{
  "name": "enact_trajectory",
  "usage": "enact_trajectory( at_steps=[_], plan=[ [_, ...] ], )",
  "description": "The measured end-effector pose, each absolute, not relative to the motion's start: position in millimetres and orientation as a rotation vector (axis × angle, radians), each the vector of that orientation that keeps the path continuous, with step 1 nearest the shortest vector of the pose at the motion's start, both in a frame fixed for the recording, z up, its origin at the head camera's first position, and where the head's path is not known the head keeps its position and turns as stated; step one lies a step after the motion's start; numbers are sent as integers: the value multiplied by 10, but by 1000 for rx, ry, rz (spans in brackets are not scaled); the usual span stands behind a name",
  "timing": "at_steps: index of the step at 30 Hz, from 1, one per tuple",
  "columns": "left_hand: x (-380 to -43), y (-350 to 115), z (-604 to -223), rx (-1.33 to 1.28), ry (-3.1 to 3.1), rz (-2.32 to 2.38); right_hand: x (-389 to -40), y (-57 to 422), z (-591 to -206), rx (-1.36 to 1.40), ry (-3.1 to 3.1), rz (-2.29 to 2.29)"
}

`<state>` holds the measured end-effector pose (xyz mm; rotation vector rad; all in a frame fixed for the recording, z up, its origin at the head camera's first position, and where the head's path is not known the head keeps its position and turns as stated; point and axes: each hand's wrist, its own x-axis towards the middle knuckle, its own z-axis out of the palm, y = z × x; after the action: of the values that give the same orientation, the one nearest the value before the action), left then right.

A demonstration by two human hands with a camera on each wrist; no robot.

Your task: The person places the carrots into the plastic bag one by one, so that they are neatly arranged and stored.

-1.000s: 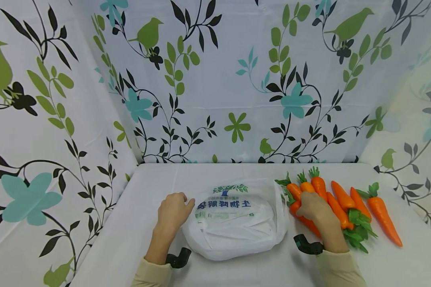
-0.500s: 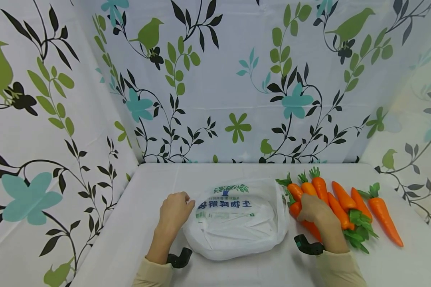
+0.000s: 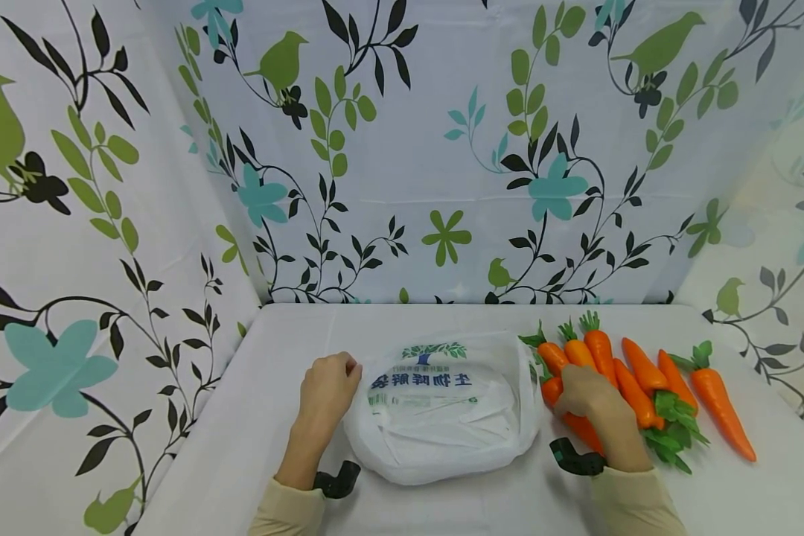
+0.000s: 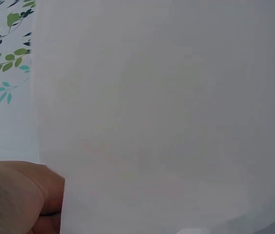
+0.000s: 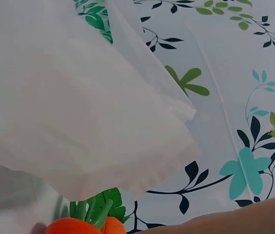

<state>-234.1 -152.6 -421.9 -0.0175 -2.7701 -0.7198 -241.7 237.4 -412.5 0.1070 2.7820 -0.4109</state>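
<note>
A white plastic bag [image 3: 442, 439] with a printed tree and blue lettering lies in the middle of the table; its contents are hidden. My left hand [image 3: 328, 391] is beside the bag's left edge, fingers curled and thumb drawn in; the bag hides the fingertips in the left wrist view, so a hold on it cannot be made out. To the right of the bag my right hand [image 3: 592, 394] reaches over the orange carrots and grips one carrot [image 3: 584, 430] near its leafy end. In the right wrist view, a fingertip shows beside the orange carrot [image 5: 69, 226].
Several other carrots lie in a loose group around my right hand, with leafy tops [image 3: 673, 432] on some. A single carrot [image 3: 723, 406] lies at the far right. A patterned cloth [image 3: 442, 149] hangs behind the white table [image 3: 295, 327].
The left thumb has drawn in towards the fingers, off the bag's face. My right hand stays at the same carrot. The head view has shifted very slightly.
</note>
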Motion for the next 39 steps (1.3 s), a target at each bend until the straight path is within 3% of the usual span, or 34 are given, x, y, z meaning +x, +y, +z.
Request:
enact_trajectory(
  at_steps=[39],
  plan=[
    [-2401,-1548,-4305,-51,-2573,-733,-2375,2342,-3953,74,3131,-566]
  ],
)
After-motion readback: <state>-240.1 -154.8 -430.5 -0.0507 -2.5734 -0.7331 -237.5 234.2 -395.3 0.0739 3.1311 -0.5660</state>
